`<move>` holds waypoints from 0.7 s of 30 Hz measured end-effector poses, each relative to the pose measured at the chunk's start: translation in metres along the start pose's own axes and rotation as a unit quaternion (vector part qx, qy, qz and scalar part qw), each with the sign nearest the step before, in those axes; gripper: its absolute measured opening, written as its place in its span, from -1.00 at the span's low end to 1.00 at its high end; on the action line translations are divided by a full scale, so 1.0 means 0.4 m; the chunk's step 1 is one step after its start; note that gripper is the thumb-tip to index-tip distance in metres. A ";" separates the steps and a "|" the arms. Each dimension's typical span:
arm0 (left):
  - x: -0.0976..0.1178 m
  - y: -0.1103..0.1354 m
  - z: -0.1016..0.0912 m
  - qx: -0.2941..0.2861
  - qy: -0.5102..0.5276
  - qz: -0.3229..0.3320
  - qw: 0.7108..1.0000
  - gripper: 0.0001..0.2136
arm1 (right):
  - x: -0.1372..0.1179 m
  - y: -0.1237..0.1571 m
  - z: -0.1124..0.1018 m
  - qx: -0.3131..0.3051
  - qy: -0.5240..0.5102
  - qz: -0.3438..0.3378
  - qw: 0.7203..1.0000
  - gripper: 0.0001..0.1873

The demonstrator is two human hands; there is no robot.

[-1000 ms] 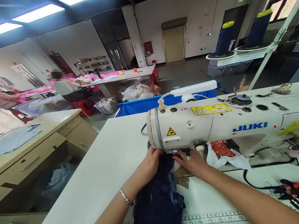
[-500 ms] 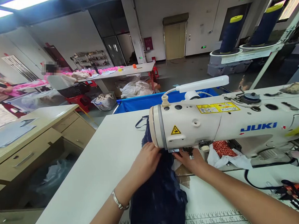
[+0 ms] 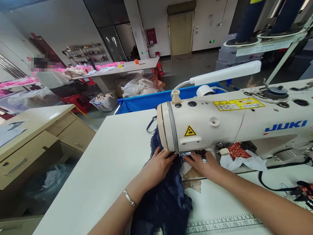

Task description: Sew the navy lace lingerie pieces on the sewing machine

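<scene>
A dark navy garment with lace edging (image 3: pixel 166 200) lies on the white sewing table, its upper part running under the head of a JUKI sewing machine (image 3: pixel 202 126). My left hand (image 3: pixel 158 167) rests flat on the cloth just left of the machine head, fingers stretched and somewhat apart. From the right, my right hand (image 3: pixel 204 165) reaches below the needle area, its extended fingers touching the garment's right edge. The machine head and presser parts (image 3: pixel 203 157) partly cover those fingers. A thin navy strap (image 3: pixel 151 125) loops out on the table behind the garment.
A printed ruler (image 3: pixel 219 227) runs along the table's front. Red-handled snips (image 3: pixel 306 188) lie at right, and red crumpled material on white cloth (image 3: pixel 237 153) sits under the machine arm. Behind are a blue cloth bin (image 3: pixel 141 105), thread cones (image 3: pixel 249 23) and a seated person (image 3: pixel 51 81).
My view has shifted, with the machine appearing farther right. My left hand's fingers have spread flatter over the cloth. The right hand stays beside the needle area.
</scene>
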State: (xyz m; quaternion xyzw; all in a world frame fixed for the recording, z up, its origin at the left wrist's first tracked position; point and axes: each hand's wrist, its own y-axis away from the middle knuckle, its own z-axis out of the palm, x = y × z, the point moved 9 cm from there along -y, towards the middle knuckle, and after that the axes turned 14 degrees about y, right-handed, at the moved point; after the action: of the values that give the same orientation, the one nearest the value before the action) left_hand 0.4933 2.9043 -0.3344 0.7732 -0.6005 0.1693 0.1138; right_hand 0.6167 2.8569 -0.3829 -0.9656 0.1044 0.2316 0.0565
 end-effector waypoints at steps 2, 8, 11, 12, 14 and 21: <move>0.002 -0.002 -0.001 0.008 -0.003 0.004 1.000 -0.62 | 0.003 0.003 0.013 -0.028 0.099 0.003 0.995 -0.59; -0.012 -0.006 0.010 -0.005 0.025 0.028 0.999 -0.59 | 0.011 0.005 0.051 -0.030 0.271 -0.020 0.962 -0.61; -0.021 -0.005 0.015 -0.013 0.045 0.024 0.999 -0.55 | 0.010 0.005 0.030 -0.013 0.287 0.005 0.958 -0.64; -0.022 -0.006 0.016 -0.015 0.048 0.020 0.999 -0.55 | 0.005 0.005 0.021 -0.011 0.290 0.006 0.957 -0.64; -0.023 -0.006 0.018 -0.015 0.048 0.013 0.999 -0.56 | -0.009 0.006 0.007 -0.010 0.290 -0.007 0.957 -0.62; -0.025 -0.007 0.019 -0.002 0.028 0.017 0.999 -0.54 | -0.024 0.003 -0.006 0.091 0.273 -0.068 0.955 -0.69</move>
State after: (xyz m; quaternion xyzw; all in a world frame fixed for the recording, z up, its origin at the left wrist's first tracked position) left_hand 0.4946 2.9112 -0.3453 0.7576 -0.6104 0.1917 0.1297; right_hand 0.6091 2.8571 -0.3765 -0.9876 0.0703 -0.0560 0.1287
